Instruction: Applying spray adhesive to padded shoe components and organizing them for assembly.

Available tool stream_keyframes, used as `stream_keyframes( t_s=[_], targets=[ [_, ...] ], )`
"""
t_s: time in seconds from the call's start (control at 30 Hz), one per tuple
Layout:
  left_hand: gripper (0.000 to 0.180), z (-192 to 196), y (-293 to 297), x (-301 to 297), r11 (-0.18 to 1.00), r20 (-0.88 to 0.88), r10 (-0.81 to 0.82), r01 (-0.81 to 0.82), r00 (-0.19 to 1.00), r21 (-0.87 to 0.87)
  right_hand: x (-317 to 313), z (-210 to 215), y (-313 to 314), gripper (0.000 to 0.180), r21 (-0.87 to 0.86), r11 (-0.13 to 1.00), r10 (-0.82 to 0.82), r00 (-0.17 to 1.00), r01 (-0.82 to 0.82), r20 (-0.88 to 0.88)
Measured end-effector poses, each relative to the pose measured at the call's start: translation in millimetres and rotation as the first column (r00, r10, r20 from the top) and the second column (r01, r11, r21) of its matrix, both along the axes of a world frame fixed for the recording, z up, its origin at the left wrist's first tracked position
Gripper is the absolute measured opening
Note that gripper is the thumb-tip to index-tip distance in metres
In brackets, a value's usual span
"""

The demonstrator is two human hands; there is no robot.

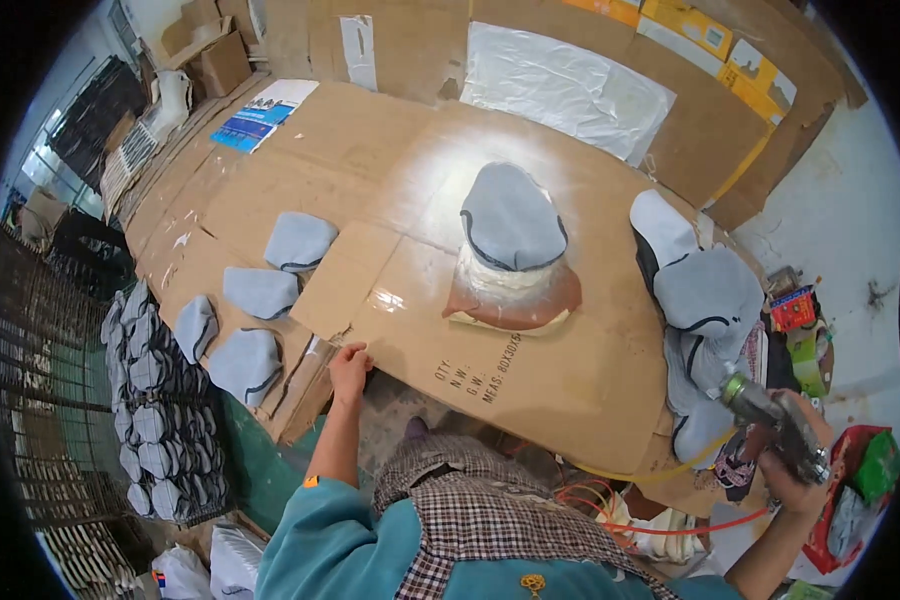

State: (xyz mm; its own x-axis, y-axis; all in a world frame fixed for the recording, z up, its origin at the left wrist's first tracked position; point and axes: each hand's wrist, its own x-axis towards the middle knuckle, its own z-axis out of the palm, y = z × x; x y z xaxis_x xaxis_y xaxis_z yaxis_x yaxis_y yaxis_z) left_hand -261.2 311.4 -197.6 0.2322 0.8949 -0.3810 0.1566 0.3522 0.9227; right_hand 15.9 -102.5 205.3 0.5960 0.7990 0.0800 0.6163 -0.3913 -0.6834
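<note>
My right hand (792,445) grips a metal spray gun (770,415) with a green part near its tip, at the table's right side. A yellow hose and a red hose run near it. My left hand (350,372) is loosely curled at the near edge of the cardboard-covered table (400,290), with nothing visible in it. At the middle of the table, a grey rounded fabric piece with dark edging (513,215) lies on a whitish stack above a reddish-brown base (515,300). Pale overspray surrounds it. Neither hand touches this piece.
Several similar grey pieces (260,292) lie at the table's left, and more are piled (708,290) at its right. A rack (155,420) of grey pieces stands left. Cardboard with a white sheet (567,85) walls the back. A red bag (850,490) is at far right.
</note>
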Motion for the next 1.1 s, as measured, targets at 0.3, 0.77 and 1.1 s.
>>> stream_keyframes(
  t_s=[0.3,0.77,1.1],
  targets=[
    [0.021,57,-5,105,0.993,0.168,-0.121,0.122,0.978,0.0,7,-5,-36,0.063,0.094,0.993,-0.081,0.996,0.076,0.048],
    [0.026,101,-29,243,0.972,0.226,0.011,0.043,0.974,-0.229,30,-17,-32,0.063,0.236,0.961,-0.078,0.959,0.145,-0.274],
    [0.021,111,-34,261,0.97,0.111,0.151,-0.125,0.982,-0.208,52,-54,-56,0.054,0.286,0.947,-0.01,0.907,0.144,-0.422]
  ],
)
